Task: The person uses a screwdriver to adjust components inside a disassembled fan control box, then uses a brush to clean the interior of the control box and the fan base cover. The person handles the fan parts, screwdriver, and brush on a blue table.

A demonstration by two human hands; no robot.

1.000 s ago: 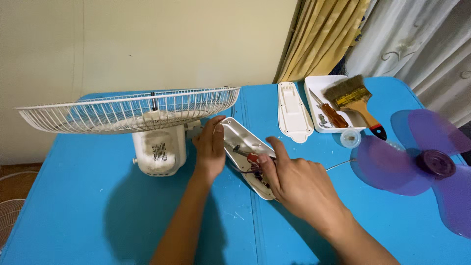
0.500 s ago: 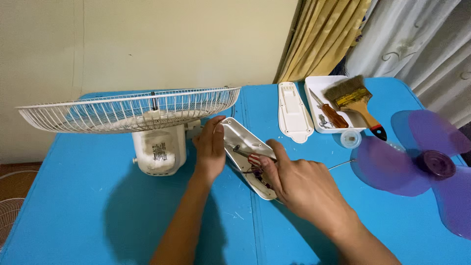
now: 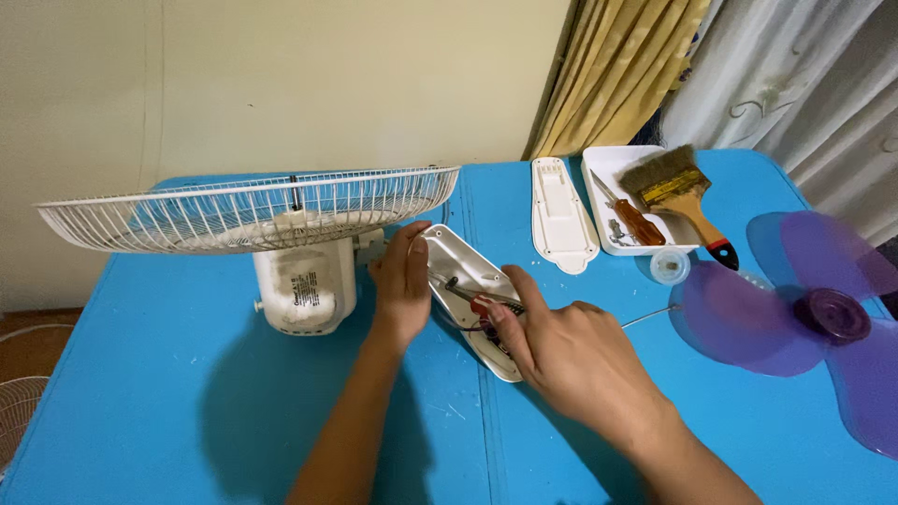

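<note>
Two hands, one open white fan housing mid-table on the blue table, one wire guard, one purple blade right, one tray, one brush. Left hand flat, fingers together against the housing's left edge. Right hand pinches a red-handled tool inside; wiring underneath hard to make out. Blade cut off right.

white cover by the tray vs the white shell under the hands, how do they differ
The white cover lies alone, untouched, pointing straight away from the camera; the white shell lies aslant, with the left hand against its edge. The cover shows only bare plastic, while the shell holds wires and a red-handled tool, which the right hand works in. Both are long, narrow, white plastic parts on the blue table.
</note>
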